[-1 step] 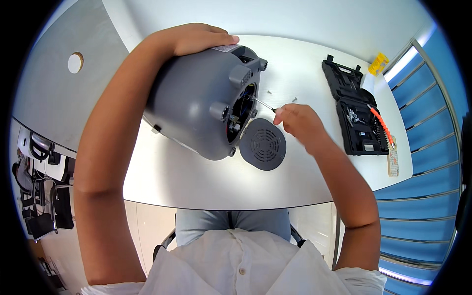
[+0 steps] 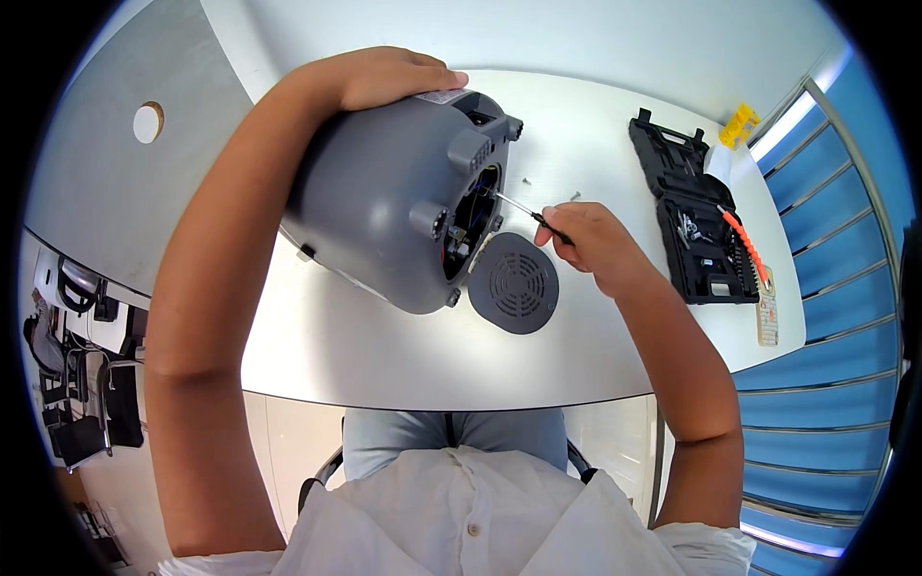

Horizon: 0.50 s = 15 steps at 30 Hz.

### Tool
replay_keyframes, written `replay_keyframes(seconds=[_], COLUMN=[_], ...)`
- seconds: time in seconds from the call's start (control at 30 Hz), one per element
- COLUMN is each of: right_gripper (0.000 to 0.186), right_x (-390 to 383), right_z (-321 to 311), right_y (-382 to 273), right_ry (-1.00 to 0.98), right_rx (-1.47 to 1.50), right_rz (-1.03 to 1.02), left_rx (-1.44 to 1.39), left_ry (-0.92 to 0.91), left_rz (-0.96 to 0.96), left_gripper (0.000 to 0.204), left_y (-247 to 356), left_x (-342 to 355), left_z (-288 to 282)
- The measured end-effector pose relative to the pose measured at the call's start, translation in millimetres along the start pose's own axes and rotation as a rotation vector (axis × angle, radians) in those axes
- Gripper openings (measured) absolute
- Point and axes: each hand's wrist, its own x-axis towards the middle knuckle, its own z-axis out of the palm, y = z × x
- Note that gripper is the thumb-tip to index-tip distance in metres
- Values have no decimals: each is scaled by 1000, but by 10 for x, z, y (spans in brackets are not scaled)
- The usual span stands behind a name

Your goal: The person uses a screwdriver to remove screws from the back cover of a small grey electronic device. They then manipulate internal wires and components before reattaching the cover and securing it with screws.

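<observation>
A large grey rounded appliance (image 2: 370,206) lies on its side on the white table (image 2: 595,355), its footed base facing right. Through the round opening (image 2: 471,226) in that base, wires and metal parts show. My left hand (image 2: 389,79) lies flat over the far upper side of the housing, fingers stretched out, with the forearm around its left. My right hand (image 2: 595,245) is closed around the black handle of a screwdriver (image 2: 547,227); its metal shaft reaches to the opening's edge, and the tip is hard to see there. Just below sits a round vented cover (image 2: 514,283).
Two small screws, one of them a screw (image 2: 575,197) near my right hand, lie on the table. To the right is an open black tool case (image 2: 706,221) with an orange flexible shaft (image 2: 744,242). A remote control (image 2: 767,312) and yellow object (image 2: 740,125) sit by the metal railing (image 2: 845,288).
My right hand's fingers have shifted on the screwdriver, and more of its black handle now shows. My left hand and the appliance have stayed practically in place.
</observation>
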Motion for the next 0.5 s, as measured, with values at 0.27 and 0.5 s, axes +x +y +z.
replay_keyframes(seconds=[0.27,0.5], right_gripper=[17,20], right_x=[-14,72], right_z=[248,266], right_y=[189,347], right_ry=[559,839], right_rx=[-663,-1196], right_rz=[-641,-1027], left_rx=[-11,-32], left_ry=[25,48], left_rz=[-1,-3], left_gripper=[51,51], left_y=[-15,28], left_x=[30,-26], left_z=[26,31])
